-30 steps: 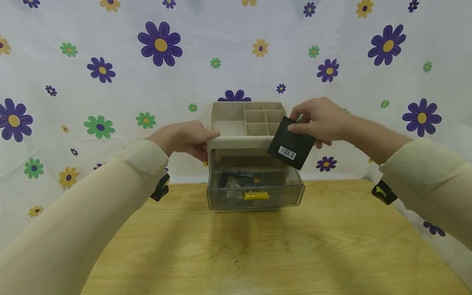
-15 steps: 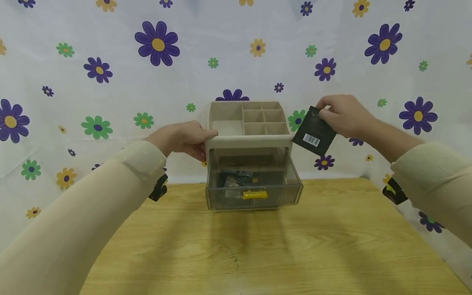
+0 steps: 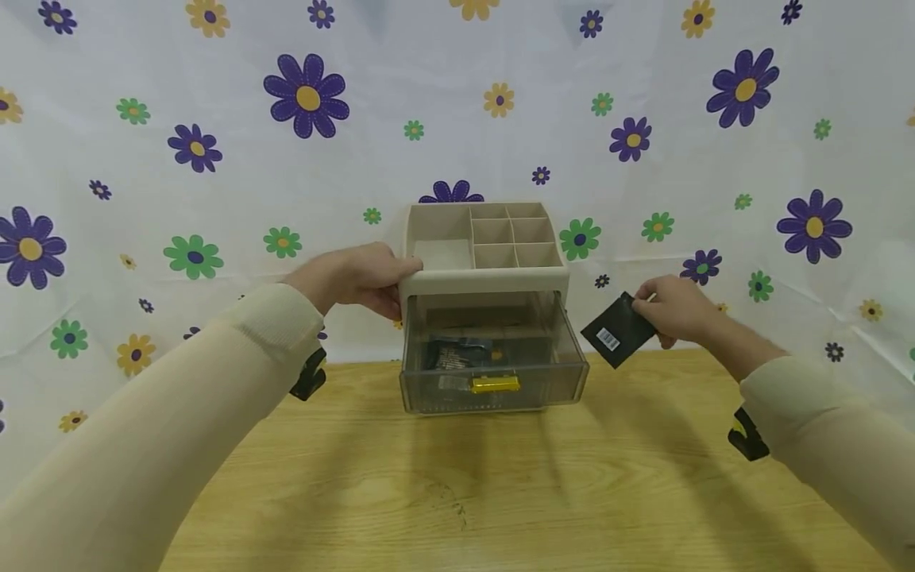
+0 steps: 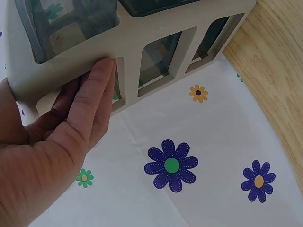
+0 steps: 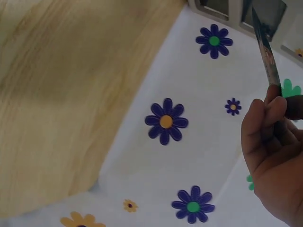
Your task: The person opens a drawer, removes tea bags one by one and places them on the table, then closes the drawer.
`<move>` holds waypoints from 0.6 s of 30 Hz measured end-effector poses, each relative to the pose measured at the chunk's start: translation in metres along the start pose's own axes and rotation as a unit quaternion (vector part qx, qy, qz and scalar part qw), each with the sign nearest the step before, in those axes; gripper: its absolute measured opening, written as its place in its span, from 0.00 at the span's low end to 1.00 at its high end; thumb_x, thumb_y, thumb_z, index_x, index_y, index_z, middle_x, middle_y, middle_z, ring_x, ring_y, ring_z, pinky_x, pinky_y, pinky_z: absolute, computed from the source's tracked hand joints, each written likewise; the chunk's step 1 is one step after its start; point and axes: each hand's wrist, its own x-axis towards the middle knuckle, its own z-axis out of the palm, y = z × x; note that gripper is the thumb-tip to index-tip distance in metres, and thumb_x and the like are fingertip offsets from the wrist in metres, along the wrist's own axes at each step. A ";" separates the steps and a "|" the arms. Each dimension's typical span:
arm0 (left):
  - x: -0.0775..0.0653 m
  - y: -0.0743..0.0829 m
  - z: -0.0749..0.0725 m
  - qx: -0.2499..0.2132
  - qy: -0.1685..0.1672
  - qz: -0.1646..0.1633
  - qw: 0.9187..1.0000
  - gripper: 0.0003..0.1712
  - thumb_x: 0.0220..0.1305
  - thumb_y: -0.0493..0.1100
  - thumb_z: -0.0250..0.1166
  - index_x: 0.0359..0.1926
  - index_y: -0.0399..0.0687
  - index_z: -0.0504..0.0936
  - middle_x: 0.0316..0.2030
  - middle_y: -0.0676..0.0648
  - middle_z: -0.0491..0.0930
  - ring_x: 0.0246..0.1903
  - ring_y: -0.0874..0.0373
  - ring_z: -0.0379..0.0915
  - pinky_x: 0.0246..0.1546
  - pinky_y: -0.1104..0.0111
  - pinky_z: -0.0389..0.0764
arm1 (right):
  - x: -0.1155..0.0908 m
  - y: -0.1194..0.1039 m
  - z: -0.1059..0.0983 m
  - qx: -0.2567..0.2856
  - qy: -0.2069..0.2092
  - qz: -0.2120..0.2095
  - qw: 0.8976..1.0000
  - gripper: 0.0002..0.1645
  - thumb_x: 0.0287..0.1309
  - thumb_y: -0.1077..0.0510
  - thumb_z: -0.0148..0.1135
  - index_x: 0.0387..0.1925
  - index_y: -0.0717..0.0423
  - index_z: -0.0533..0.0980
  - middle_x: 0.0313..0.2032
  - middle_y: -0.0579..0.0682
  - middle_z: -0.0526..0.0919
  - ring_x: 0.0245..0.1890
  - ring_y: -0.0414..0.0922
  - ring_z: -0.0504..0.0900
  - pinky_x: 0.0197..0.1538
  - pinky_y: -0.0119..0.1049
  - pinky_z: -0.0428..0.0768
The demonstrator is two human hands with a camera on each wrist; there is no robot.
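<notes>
A beige desktop drawer organizer (image 3: 486, 280) stands at the back of the wooden table, its clear drawer (image 3: 429, 389) with a yellow handle (image 3: 495, 384) pulled out. Inside the drawer lies a dark packet (image 3: 457, 353) with pale print. My left hand (image 3: 360, 274) grips the organizer's upper left side, thumb on the top rim; in the left wrist view the fingers (image 4: 92, 94) curl into an opening in its side frame. Right of the organizer, my right hand (image 3: 675, 308) pinches a flat black sachet (image 3: 620, 330) with a white barcode label by its upper corner. The right wrist view shows the sachet (image 5: 266, 54) edge-on.
The organizer's top has one large compartment (image 3: 443, 253) and several small ones (image 3: 493, 230). A white cloth with purple, yellow and green flowers (image 3: 322, 183) hangs right behind the table (image 3: 400, 492). Black wrist devices (image 3: 747, 437) sit on both sleeves.
My right hand has carried the sachet from in front of the organizer out to the right, then lower toward the table. The left hand keeps its grip on the organizer.
</notes>
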 end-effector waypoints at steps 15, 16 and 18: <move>0.001 -0.001 0.002 -0.004 -0.006 0.003 1.000 0.25 0.66 0.50 0.47 0.50 0.32 0.68 0.38 0.35 0.75 0.34 0.48 0.78 0.40 0.58 0.80 | 0.011 0.052 0.076 0.048 -0.025 0.091 0.994 0.18 0.48 0.70 0.46 0.41 0.80 0.70 0.24 0.63 0.79 0.16 0.45 0.79 0.21 0.33 0.80; 0.001 -0.001 0.001 0.000 -0.006 0.003 1.000 0.25 0.66 0.50 0.47 0.50 0.32 0.68 0.38 0.35 0.75 0.34 0.48 0.78 0.40 0.59 0.81 | 0.013 0.054 0.078 0.045 -0.023 0.095 0.994 0.18 0.47 0.70 0.47 0.40 0.80 0.71 0.24 0.63 0.79 0.16 0.45 0.80 0.22 0.33 0.81; 0.001 -0.001 0.000 0.000 -0.007 0.004 1.000 0.25 0.66 0.50 0.47 0.50 0.32 0.68 0.38 0.35 0.75 0.34 0.48 0.78 0.41 0.58 0.80 | 0.014 0.055 0.083 0.032 -0.016 0.103 0.994 0.17 0.44 0.70 0.48 0.38 0.78 0.72 0.24 0.63 0.79 0.16 0.44 0.79 0.23 0.33 0.81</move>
